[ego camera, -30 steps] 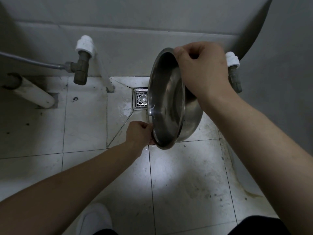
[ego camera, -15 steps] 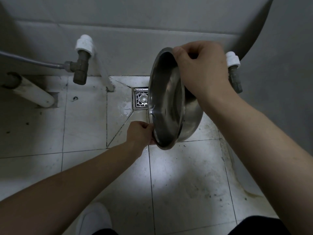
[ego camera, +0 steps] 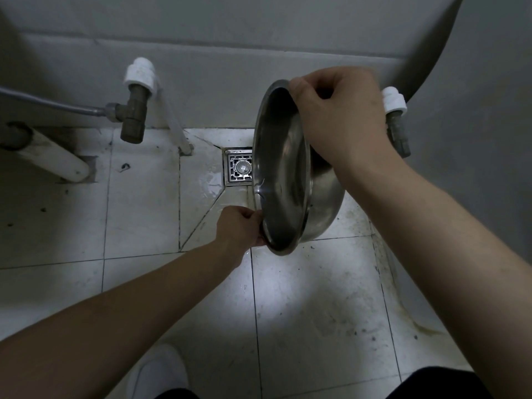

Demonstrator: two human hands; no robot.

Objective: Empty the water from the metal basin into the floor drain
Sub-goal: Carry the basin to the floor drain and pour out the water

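- Metal basin [ego camera: 283, 174] tipped on edge by the floor drain [ego camera: 238, 167], likely to shed remaining water.
- Left hand [ego camera: 240, 226] fingers pinch the lower rim; right hand [ego camera: 339, 116] fingers curl over the top.

Open floor tiles [ego camera: 138, 203] left of and below left hand [ego camera: 239, 226]. Blocked on its right by tilted basin [ego camera: 283, 174], overlapping drain [ego camera: 238, 168] edge. Tight behind right hand [ego camera: 336, 116]: valve [ego camera: 396, 122], wall [ego camera: 230, 67]. Far left: brass valve [ego camera: 133, 116], white pipe [ego camera: 54, 159].

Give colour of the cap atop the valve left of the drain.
White cap on a dull brown valve body; the head view shows it clearly.
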